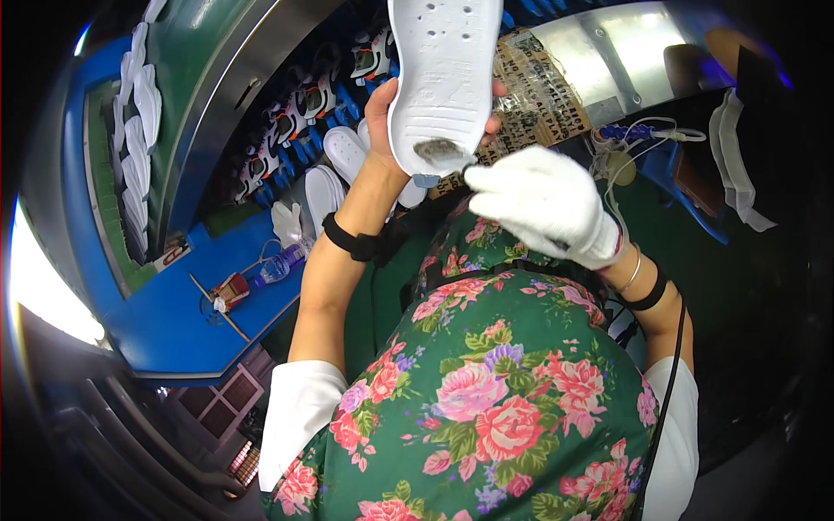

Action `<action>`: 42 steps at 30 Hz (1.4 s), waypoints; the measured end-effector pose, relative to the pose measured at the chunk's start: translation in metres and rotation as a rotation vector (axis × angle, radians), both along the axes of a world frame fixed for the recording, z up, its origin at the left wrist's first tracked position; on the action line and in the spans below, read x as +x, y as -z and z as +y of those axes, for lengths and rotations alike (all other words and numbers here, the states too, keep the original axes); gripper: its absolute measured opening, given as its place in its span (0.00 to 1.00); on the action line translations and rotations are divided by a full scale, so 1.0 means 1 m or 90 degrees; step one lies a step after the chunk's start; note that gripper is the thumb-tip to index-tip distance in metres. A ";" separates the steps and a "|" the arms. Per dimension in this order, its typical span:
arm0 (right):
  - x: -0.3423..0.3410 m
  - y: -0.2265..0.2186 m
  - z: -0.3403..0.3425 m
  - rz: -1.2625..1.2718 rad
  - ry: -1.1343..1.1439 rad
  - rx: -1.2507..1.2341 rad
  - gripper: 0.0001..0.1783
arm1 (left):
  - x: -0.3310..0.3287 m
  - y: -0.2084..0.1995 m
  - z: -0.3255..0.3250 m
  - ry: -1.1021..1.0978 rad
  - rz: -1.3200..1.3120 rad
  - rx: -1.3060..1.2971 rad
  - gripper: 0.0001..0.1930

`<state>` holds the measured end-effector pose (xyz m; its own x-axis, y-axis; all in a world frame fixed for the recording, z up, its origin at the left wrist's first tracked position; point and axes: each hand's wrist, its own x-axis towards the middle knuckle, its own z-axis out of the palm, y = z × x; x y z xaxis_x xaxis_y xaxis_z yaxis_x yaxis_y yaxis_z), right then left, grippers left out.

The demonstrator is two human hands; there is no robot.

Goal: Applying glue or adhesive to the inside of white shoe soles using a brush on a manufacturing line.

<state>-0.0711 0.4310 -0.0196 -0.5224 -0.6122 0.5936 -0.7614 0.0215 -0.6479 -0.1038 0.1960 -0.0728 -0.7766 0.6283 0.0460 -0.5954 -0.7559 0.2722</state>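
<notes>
A white shoe sole (443, 95) with small holes and ridges is held up in front of me. My bare left hand (380, 126) grips it from beneath, thumb along the left edge and fingertips showing at the right edge. A dark grey smudge marks the sole's lower end, and a small blue-grey tab (426, 181) sticks out below it. My right hand (543, 204), in a white knit glove, is closed beside that lower end. A small dark tip shows at its fingertips, too small to name.
Behind the sole, shoe parts (304, 100) sit on a blue rack beside a taped cardboard piece (543, 91). More white soles (324, 193) stand left of my forearm. A blue table (165, 321) bears a bottle (282, 263). A white cable (617, 191) hangs at right.
</notes>
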 end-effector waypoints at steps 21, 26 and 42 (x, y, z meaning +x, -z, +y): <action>-0.001 -0.010 -0.021 -0.386 -0.043 -0.067 0.09 | -0.003 0.003 -0.013 -0.057 -0.111 -0.049 0.46; -0.029 -0.014 -0.021 -0.328 0.089 -0.026 0.10 | 0.040 -0.004 -0.002 -0.189 -0.341 -0.004 0.42; -0.043 -0.014 -0.036 -0.647 0.074 -0.219 0.10 | -0.005 -0.131 -0.174 -0.425 0.119 0.108 0.57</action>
